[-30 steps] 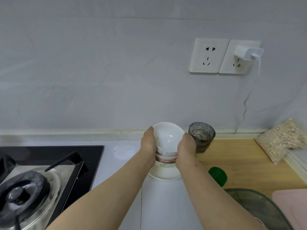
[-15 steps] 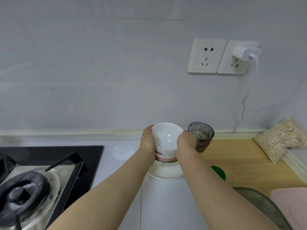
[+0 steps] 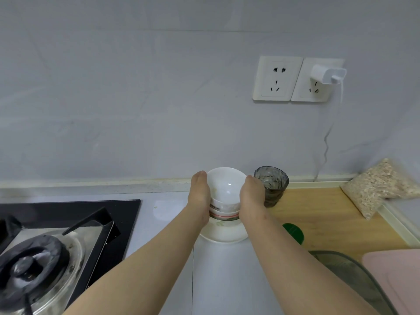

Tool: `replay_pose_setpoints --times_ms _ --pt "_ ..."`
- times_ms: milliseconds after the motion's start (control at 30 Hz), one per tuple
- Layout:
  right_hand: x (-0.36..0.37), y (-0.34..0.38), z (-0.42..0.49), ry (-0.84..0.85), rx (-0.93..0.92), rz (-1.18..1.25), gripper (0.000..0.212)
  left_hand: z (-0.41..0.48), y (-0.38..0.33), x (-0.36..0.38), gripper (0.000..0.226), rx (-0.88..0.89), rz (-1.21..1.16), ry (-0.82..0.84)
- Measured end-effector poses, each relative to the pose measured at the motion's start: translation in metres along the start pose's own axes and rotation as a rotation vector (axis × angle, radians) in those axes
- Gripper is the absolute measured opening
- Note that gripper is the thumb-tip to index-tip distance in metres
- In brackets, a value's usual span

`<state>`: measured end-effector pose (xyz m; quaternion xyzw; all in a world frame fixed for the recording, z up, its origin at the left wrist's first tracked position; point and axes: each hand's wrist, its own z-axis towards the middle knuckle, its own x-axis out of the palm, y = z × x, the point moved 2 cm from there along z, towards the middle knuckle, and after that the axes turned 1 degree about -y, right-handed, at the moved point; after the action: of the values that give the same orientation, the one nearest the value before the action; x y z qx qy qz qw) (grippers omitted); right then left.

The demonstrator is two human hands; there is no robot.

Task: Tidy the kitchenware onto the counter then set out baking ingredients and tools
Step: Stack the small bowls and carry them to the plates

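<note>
- Little has changed since a second ago: both hands stay clasped on the stack of white bowls [image 3: 226, 192], which keeps its place on the plate [image 3: 223, 234].
- Left hand [image 3: 199, 196] cups the stack's left side, palm against the bowls and fingers wrapped round the far side, out of sight.
- Right hand [image 3: 251, 197] grips the right side in the same way, its fingers also hidden behind the bowls.
- Lower bowls in the stack show a red band, and the top bowl is plain white inside.
- Dark glass tumbler [image 3: 271, 186] stands upright just beside the right hand; I cannot tell whether they touch.
- Plate and bowls rest on the white counter [image 3: 172, 208], close to the back wall.
- Gas hob [image 3: 68, 223] lies to the left, with its black burner [image 3: 31, 264] near the lower corner.
- To the right is a wooden surface [image 3: 329, 214] with a green round object [image 3: 293, 233] on it, partly behind the right forearm, and a bag of oats [image 3: 381, 185] in the corner.
- On the wall a double socket [image 3: 277, 78] holds a white charger [image 3: 328, 74], whose cable [image 3: 327, 144] hangs down.
</note>
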<state>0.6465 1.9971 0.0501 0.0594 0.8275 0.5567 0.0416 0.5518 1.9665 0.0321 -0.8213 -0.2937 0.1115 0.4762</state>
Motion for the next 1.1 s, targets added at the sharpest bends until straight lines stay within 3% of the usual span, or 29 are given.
replay_pose_setpoints --times_ms 233,367,500,567,633,800,1100 --pt "-0.011 0.008 -0.024 -0.016 -0.062 0.029 0.017 -0.036 -0.020 -0.015 0.038 0.200 0.000 -0.046" --pt "-0.022 0.025 -0.056 0.014 -0.111 0.044 0.035 -0.067 -0.031 -0.025 0.035 0.258 0.020 -0.059" --pt "-0.031 0.033 -0.089 0.051 -0.172 0.037 0.038 -0.104 -0.038 -0.040 0.032 0.330 0.003 -0.055" --pt "-0.031 0.033 -0.107 0.078 -0.182 0.016 0.027 -0.124 -0.038 -0.052 0.031 0.353 -0.012 -0.054" --pt "-0.026 0.028 -0.123 0.123 -0.165 0.043 0.014 -0.142 -0.036 -0.069 0.026 0.375 -0.028 -0.078" --pt "0.007 0.007 -0.177 0.339 -0.136 0.024 0.015 -0.183 -0.023 -0.132 0.013 0.409 -0.105 -0.183" --pt "0.085 -0.040 -0.306 0.678 -0.127 -0.097 0.017 -0.253 -0.003 -0.285 0.013 0.416 -0.302 -0.463"
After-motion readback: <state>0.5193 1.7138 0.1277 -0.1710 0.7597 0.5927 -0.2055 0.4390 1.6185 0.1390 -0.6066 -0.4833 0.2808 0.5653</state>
